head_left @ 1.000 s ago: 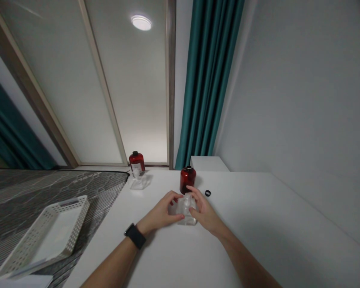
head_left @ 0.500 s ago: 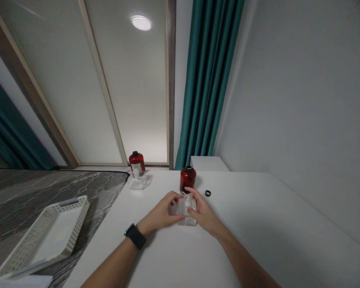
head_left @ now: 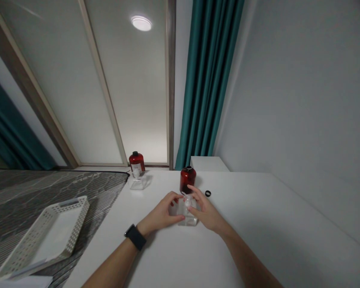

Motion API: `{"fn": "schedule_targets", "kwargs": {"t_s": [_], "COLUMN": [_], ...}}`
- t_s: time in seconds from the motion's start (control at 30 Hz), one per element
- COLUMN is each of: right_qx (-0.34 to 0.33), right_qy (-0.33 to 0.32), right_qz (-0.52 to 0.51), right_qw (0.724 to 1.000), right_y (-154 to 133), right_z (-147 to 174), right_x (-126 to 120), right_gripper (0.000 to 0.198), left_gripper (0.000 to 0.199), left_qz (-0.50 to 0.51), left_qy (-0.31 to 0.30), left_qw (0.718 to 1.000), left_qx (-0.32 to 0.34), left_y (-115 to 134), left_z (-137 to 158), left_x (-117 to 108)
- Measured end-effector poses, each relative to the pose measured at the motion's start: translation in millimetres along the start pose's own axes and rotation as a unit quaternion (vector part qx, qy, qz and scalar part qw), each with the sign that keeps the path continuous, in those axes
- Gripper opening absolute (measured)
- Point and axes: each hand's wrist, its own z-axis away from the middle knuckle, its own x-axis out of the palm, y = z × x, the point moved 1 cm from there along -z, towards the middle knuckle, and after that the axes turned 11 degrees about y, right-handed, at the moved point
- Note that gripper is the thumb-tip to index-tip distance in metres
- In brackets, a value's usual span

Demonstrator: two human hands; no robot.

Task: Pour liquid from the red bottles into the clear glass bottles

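Note:
A clear square pump bottle [head_left: 188,221] stands upright on the white table, between my two hands. My left hand [head_left: 165,212] grips its left side, with the thumb low near the base and the fingers up by the shoulder. At the pump head [head_left: 187,200], my right hand [head_left: 204,210] has its thumb against the near side and its fingers curved around the right; the index finger reaches out above. Just behind the bottle is a red-brown bottle [head_left: 187,179] with its neck uncapped. A black ring-shaped cap [head_left: 208,193] lies to the right of it.
At the table's [head_left: 174,260] back left corner stand another clear pump bottle [head_left: 137,183] and a labelled red-brown bottle [head_left: 137,161] with a black cap. A white perforated basket [head_left: 73,236] sits left of the table. Behind are a green curtain [head_left: 208,80] and a wall on the right.
My right hand has shifted slightly to the right and its fingers have loosened around the pump head. My left hand and the bottles stay where they were.

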Motion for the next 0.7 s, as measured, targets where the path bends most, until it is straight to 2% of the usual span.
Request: {"fn": "schedule_targets", "kwargs": {"t_s": [0.17, 0.47, 0.7], "right_qx": [0.018, -0.003, 0.011], "right_qy": [-0.045, 0.026, -0.029], "right_qz": [-0.019, 0.039, 0.01], "right_qw": [0.999, 0.999, 0.999], "right_y": [-4.4, -1.5, 1.0], "right_z": [0.3, 3.6, 1.9], "right_x": [-5.2, 3.9, -3.9], "right_gripper": [0.072, 0.067, 0.069], "left_gripper": [0.048, 0.046, 0.048], "left_qz": [0.007, 0.005, 0.023], "left_qy": [0.003, 0.013, -0.001], "left_qw": [1.0, 0.999, 0.999], "left_qx": [-0.027, -0.029, -0.04], "left_y": [-1.1, -0.2, -3.6], "left_z": [0.8, 1.7, 0.4], "left_x": [0.2, 2.5, 1.5]}}
